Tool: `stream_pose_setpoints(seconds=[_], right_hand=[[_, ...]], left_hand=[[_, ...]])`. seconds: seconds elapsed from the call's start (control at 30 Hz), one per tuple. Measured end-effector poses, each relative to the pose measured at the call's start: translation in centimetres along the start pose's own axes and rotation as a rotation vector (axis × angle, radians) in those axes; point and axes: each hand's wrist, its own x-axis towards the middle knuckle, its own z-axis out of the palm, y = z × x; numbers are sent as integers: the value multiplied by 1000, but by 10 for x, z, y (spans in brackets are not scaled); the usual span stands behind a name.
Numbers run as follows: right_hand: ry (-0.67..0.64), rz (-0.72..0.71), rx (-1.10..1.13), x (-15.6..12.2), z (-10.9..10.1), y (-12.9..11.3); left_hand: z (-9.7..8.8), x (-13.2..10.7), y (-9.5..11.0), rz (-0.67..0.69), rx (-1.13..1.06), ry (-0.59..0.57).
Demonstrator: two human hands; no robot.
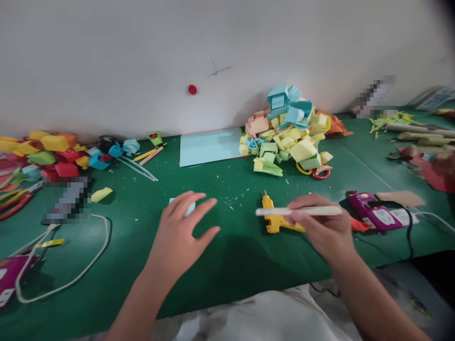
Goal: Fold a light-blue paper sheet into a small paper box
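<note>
A pale stick [305, 210] is being gripped between thumb and fingers by the right hand [329, 233], its long axis being kept on the 9-to-3 line and its free end being aimed at 9 o'clock. The left hand [183, 234] is being held open, ungripping, above a blue piece [191, 208]; from it the stick is being held at 3 o'clock, well apart. The glue gun [273, 225] is being partly hidden below the stick.
</note>
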Motion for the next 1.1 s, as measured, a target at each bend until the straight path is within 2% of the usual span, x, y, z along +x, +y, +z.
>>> stream_pose_setpoints(seconds=[0.03,0.07,0.1,0.17,0.23,0.3,0.37,0.47,0.53,0.6,0.67,0.7,0.77,0.87,0.93,1.0,1.1], right_hand=[[96,-43,-90,1,-6,4],[137,-101,-208,1,-8,7],[96,-168,-313,1,-8,10],[-95,-339,-420,-3,4,14],[-261,-394,-518,-8,25,16],[-385,-407,-568,-11,47,18],[-440,-414,-567,-10,62,18],[-459,-418,-551,-1,67,19],[-439,-432,-537,5,66,22],[-432,-472,-527,10,68,29],[-447,-552,-525,12,76,38],[-425,-610,-530,11,83,42],[-295,-642,-579,10,99,51],[-149,-704,-683,8,127,66],[-100,-721,-749,6,144,80],[-111,-658,-852,4,157,95],[-118,-660,-907,-1,166,113]], left_hand=[[5,-3,-13,-96,124,23],[11,-5,-26,-189,219,22],[17,-8,-38,-264,278,-6],[28,-10,-57,-330,273,-71],[35,-10,-68,-401,198,-34],[36,-6,-73,-440,122,-25],[35,-1,-77,-445,75,-28],[31,12,-83,-417,9,-7],[27,30,-84,-381,-41,7],[23,57,-78,-313,-80,28],[21,96,-62,-214,-129,42],[23,119,-51,-149,-152,35],[33,170,-26,-43,-200,-1],[66,245,11,7,-248,-61],[95,285,29,28,-256,-52],[122,309,42,43,-265,-38],[145,314,47,72,-293,-45]])
